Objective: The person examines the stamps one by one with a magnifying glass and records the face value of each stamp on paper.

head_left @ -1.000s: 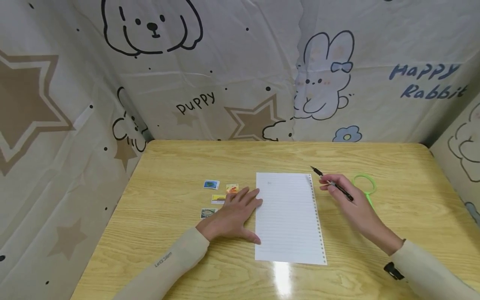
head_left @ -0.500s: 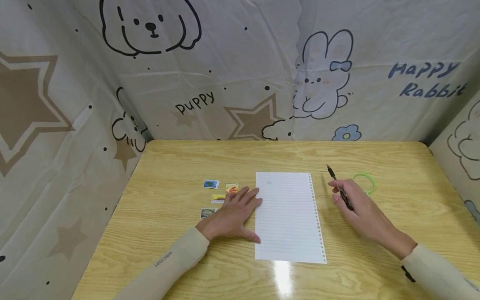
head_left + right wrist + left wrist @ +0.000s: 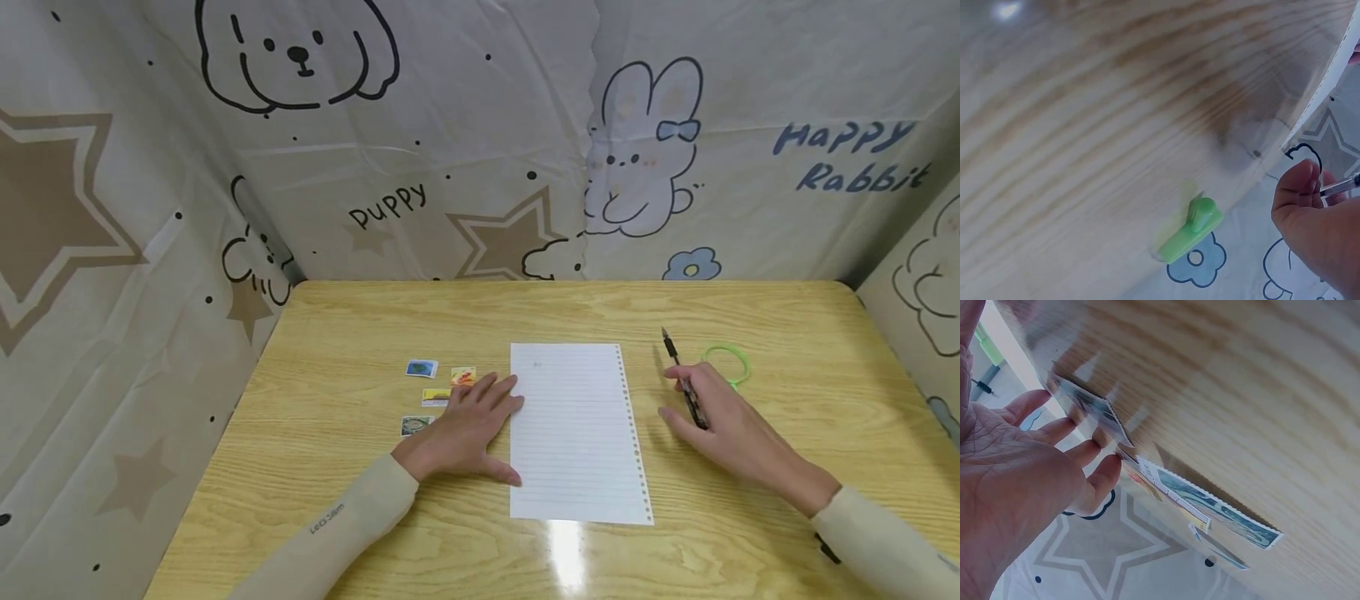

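My left hand (image 3: 467, 433) rests with spread fingers at the left edge of a lined, hole-punched sheet of paper (image 3: 577, 442). Faint marks show near the sheet's top left. To the right of the paper, my right hand (image 3: 723, 425) holds a black pen (image 3: 670, 344) among its fingers, tip pointing away from me; the thumb stands apart from it. Several stamps lie by the left hand: a blue one (image 3: 422, 368), an orange one (image 3: 462, 376), a yellow one (image 3: 435, 397) and a green-grey one (image 3: 415, 426). Seen from the left wrist, another stamp (image 3: 1094, 406) lies beneath the fingers.
A green-rimmed magnifying glass (image 3: 748, 367) lies beyond the right hand, its handle mostly hidden in the head view. The wooden table (image 3: 337, 333) meets a cartoon-printed cloth (image 3: 480, 150) at its back edge and sides.
My right hand has drawn away to the right from the sheet with the pen, which now points more straight ahead. The thumb has spread off the pen. The left hand stays in place.
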A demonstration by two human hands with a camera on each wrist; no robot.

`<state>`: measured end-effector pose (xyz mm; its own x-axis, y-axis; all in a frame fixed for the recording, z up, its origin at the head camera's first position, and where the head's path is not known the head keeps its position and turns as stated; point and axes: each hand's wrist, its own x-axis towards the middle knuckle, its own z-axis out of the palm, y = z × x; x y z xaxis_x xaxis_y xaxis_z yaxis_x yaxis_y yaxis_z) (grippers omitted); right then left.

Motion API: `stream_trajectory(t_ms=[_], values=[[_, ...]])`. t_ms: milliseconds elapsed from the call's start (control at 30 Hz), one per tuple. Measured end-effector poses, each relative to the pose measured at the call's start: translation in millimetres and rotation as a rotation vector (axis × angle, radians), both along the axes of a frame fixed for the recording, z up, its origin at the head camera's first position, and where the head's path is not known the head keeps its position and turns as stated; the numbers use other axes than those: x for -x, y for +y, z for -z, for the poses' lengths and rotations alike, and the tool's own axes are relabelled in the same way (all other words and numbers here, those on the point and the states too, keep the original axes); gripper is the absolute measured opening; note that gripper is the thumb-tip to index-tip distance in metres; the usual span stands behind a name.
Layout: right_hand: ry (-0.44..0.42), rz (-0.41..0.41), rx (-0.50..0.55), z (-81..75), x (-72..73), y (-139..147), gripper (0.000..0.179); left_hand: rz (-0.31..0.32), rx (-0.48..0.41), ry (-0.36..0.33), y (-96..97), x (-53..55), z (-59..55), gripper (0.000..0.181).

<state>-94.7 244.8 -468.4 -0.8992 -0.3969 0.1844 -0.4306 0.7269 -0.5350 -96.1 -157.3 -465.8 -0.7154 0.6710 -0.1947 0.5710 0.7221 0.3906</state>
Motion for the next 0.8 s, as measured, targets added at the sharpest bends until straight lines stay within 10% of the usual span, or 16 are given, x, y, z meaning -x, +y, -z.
stream_trajectory(t_ms=[500, 800], values=[[-0.128, -0.016, -0.039, 14.6, 8.2, 6, 0.068, -0.004, -0.014, -0.014, -0.7, 0.3, 0.0, 0.111], [-0.055, -0.069, -0.068, 20.2, 13.9, 5, 0.057, -0.001, -0.022, -0.012, -0.8, 0.8, 1.3, 0.110]])
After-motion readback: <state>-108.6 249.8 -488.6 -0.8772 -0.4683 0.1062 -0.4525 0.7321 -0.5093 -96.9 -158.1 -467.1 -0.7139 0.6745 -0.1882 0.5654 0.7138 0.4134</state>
